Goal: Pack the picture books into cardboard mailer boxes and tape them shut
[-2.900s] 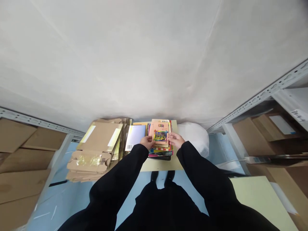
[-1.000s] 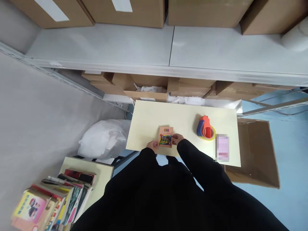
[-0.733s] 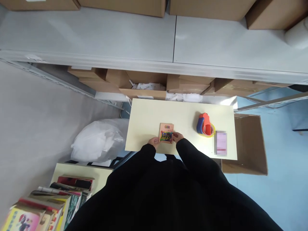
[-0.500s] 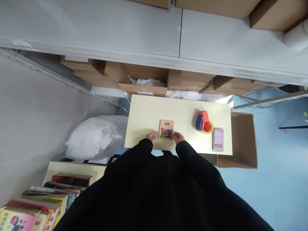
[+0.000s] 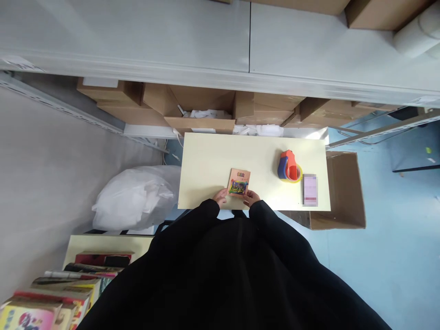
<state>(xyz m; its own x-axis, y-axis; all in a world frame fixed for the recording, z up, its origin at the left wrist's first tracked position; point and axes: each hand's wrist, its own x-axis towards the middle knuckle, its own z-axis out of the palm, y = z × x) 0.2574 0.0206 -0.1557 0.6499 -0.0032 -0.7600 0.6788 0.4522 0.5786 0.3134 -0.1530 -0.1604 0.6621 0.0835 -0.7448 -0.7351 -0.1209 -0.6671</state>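
Head view: a pinkish book is at 6 o'clock on the cream table, its multicoloured title too small to read. The left hand is at its 8 o'clock, the right hand at 5 o'clock, fingers at its edges; whether they clamp it cannot be told. From the book, a red-blue tape dispenser stands toward 3 o'clock, stacked books at 8.

a pale yellow table carries, clocked from its middle, a small peach-covered book at eight o'clock, a red-and-blue tape dispenser at three, and a pixelated pinkish item near four.
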